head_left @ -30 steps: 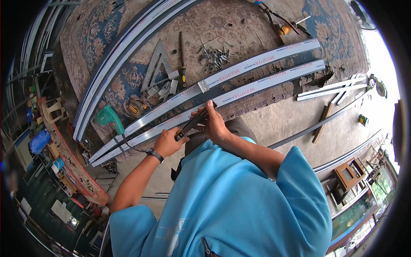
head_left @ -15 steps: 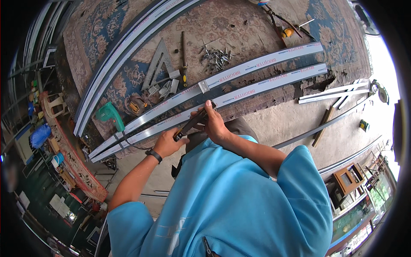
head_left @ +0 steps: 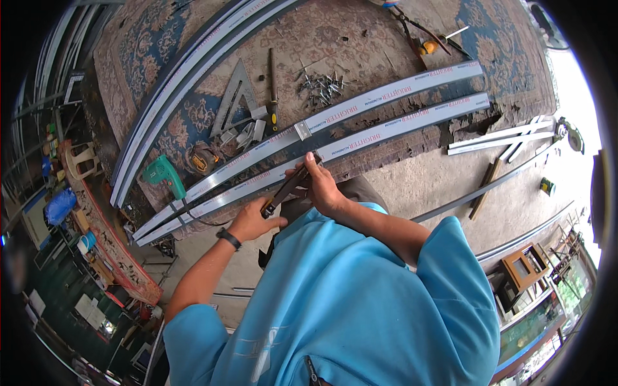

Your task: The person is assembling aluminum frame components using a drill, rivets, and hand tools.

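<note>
A narrow, dark bar-like object (head_left: 285, 191) slants between my hands, its exact kind hard to make out. My left hand (head_left: 251, 220) is closed round its lower end. Its upper end rests in the closed fingers of my right hand (head_left: 322, 188), the thumb raised against the nearer film-covered aluminium profile (head_left: 360, 139). A second aluminium profile (head_left: 386, 91) lies behind, with a small metal bracket (head_left: 303, 130) across it. Both profiles lie on the carpet-covered table (head_left: 341, 35). Beyond them is a pile of rivets (head_left: 322, 89).
A green power drill (head_left: 162, 172), tape measure (head_left: 205, 159), triangular square (head_left: 226, 110), loose metal brackets (head_left: 239, 137) and a long slim tool (head_left: 273, 90) lie left of the rivets. Pliers-like tools (head_left: 412, 29) lie far right. More profiles (head_left: 187, 83) stretch along the left.
The dark object has turned slightly in my hands, and my left fingers have shifted a little on its lower end. Otherwise the view has only moved slightly.
</note>
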### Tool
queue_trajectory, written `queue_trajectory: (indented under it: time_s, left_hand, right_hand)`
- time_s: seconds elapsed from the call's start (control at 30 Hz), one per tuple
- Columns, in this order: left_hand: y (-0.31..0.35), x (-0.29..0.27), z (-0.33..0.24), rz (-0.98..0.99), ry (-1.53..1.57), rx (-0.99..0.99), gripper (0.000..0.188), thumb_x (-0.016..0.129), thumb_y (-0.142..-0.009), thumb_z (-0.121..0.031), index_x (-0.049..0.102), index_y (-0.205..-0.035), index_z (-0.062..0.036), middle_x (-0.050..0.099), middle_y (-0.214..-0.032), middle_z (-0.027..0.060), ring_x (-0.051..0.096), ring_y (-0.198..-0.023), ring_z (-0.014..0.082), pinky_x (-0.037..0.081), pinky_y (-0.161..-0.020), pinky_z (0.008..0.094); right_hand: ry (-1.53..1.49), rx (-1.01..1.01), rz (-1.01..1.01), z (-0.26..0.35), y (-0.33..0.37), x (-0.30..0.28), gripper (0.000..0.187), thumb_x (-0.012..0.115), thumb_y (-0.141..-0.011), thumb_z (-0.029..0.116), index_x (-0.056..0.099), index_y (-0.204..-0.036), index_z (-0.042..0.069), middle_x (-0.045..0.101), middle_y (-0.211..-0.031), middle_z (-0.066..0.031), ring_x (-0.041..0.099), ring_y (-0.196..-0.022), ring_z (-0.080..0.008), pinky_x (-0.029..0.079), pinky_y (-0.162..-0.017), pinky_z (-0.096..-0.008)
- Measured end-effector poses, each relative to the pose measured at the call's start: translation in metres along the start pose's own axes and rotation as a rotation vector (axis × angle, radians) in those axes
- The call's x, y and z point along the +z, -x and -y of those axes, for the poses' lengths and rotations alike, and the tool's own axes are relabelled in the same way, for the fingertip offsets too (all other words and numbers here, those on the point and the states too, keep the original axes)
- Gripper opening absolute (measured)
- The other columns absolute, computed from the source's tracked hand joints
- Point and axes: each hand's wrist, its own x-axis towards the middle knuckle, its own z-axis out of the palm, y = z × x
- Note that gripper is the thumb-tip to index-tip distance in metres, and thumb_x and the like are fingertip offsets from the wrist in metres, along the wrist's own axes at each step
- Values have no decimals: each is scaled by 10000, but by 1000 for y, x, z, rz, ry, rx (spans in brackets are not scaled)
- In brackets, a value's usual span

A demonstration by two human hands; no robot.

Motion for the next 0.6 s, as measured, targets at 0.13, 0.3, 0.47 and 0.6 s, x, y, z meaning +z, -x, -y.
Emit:
queue_trajectory:
  time_s: [0.13, 0.3, 0.47, 0.6]
  left_hand:
    - [-20, 21, 19, -113, -131, -68, 623, 856, -800, -418, 667, -1231, -9, 733, -995, 230, 708, -1015, 404, 553, -887, 458]
    - [18, -28, -36, -60, -135, 135, 610, 838, -844, -341, 615, -1291, 10, 727, -876, 159, 710, -737, 295, 559, -709, 418]
    - [23, -19, -9, -85, 144, 188, 1089, 897, -760, -457, 324, -1531, 56, 686, -1238, 232, 702, -1109, 334, 553, -948, 432]
    - [-1, 20, 15, -161, -61, 231, 672, 868, -824, -361, 598, -1312, 13, 709, -1073, 158, 694, -963, 272, 547, -892, 391]
  right_hand:
    - [36, 10, 1, -1, -2, -3, 631, 558, -1000, 650, 515, -1203, 54, 662, -1138, -154, 667, -1070, -281, 558, -941, -492]
    - [22, -17, -2, -2, -6, -8, 639, 569, -997, 646, 507, -1224, 52, 662, -1142, -149, 670, -1059, -276, 555, -949, -490]
    - [-12, -15, 5, 1, -3, -5, 625, 575, -994, 644, 511, -1199, 57, 662, -1137, -151, 677, -1021, -283, 565, -923, -491]
    - [41, -10, -8, 1, -2, -2, 645, 574, -989, 654, 509, -1191, 46, 661, -1128, -158, 678, -1016, -295, 569, -915, -498]
